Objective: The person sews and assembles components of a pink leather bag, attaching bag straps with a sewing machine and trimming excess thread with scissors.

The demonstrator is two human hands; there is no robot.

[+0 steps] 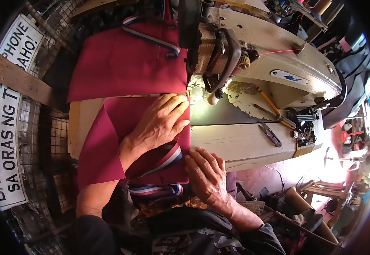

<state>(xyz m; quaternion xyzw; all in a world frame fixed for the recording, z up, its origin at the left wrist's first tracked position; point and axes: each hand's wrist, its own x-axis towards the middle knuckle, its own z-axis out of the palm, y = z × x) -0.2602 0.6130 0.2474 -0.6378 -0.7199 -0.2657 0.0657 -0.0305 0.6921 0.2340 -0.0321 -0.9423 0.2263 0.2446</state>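
A maroon cloth (151, 108) lies under the sewing machine's lit needle area, its right edge running toward me. My left hand (159, 121) rests on it just before the presser foot, fingers stretched out and pressing flat. Part of the cloth drapes over my left forearm. Nearer my body, my right hand (208, 174) has its fingertips at the cloth's right edge, appearing to pinch it; the thumb is mostly hidden. A striped ribbon (170, 159) in white, blue and red hangs between my hands. The sewing machine (274, 46) stands beyond, with red thread running along its arm.
Thread snips (270, 135) and an orange-handled tool (269, 101) lie on the machine table (236, 142). A box of small metal parts (306, 134) sits at its right end. More maroon cloth (125, 63) spreads behind the needle. A lettered sign (6, 140) hangs on wire mesh at left.
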